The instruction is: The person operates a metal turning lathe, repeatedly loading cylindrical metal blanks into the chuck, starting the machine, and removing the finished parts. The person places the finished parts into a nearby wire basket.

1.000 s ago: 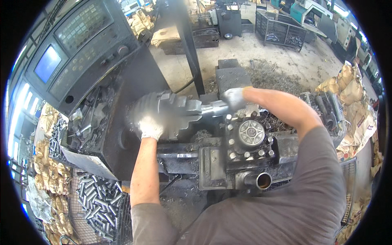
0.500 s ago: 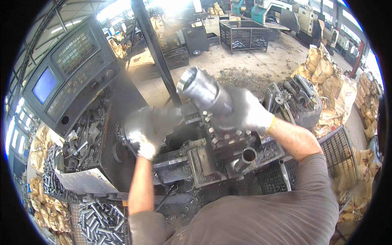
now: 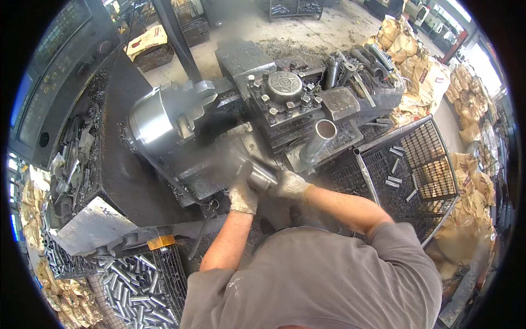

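Evidently holding a tube [image 3: 262, 176] low in front of the body, pinched between both gloves, with the left hand [image 3: 243, 193] curled against its left side and the right hand [image 3: 290, 185] closed about its right side, presumably for a steady hold on smooth, round metal. Cannot tell how far around the fingers reach, given the blur over the far part. Bent at both elbows, probably to keep the load near the torso. Well apart from the chuck [image 3: 156, 118], up and left of the grip, and from the bolted tool post [image 3: 286, 90], up and right, likely for room clear of hard edges. Nearer, just right of the grip, facing an upright pipe [image 3: 318, 143]; farther right, a wire basket [image 3: 438, 151]; down and left, piled pieces [image 3: 134, 290], perhaps kept close for easy reach.
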Motion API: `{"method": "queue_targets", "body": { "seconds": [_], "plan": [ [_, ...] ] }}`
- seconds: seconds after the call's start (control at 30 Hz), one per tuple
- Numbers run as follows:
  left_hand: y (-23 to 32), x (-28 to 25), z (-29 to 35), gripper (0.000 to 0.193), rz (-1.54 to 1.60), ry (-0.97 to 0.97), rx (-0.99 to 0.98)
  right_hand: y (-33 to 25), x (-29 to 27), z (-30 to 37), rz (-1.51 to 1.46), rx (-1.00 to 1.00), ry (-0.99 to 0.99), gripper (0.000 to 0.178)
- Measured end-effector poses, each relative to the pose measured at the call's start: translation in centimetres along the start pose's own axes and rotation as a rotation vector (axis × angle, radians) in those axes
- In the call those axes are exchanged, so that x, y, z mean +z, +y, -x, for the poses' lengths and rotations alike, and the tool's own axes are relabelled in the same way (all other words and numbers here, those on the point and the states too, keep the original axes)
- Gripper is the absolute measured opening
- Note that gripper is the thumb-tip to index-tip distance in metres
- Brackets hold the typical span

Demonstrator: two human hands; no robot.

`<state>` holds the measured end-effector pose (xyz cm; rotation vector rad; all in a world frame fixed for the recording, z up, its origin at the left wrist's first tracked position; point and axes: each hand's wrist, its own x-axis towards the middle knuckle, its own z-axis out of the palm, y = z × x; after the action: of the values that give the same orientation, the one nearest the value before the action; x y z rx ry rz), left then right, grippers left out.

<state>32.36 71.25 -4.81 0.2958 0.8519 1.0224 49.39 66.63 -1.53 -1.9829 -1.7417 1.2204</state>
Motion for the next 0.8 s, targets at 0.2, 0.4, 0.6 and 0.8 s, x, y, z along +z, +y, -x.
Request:
{"method": "queue_targets", "body": {
  "seconds": [0.2,0.4,0.6,0.8],
  "plan": [
    [1.6,-3.1,0.4,0.046,0.249,-0.089,-0.074,11.9,-12.1,10.1,0.138,0.133,-0.202,0.064],
    [1.2,-5.7,-0.6,0.051,0.282,-0.08,-0.18,30.4,-18.9,20.8,0.828,0.768,0.004,0.056],
    [2.6,-3.9,3.1,0.063,0.051,-0.143,-0.188,3.5,-13.2,5.6,-0.021,-0.065,0.363,0.049],
    [2.6,-1.9,7.0,0.061,0.069,-0.152,-0.306,-3.8,-6.9,4.6,0.27,-0.762,0.306,0.056]
  ]
}}
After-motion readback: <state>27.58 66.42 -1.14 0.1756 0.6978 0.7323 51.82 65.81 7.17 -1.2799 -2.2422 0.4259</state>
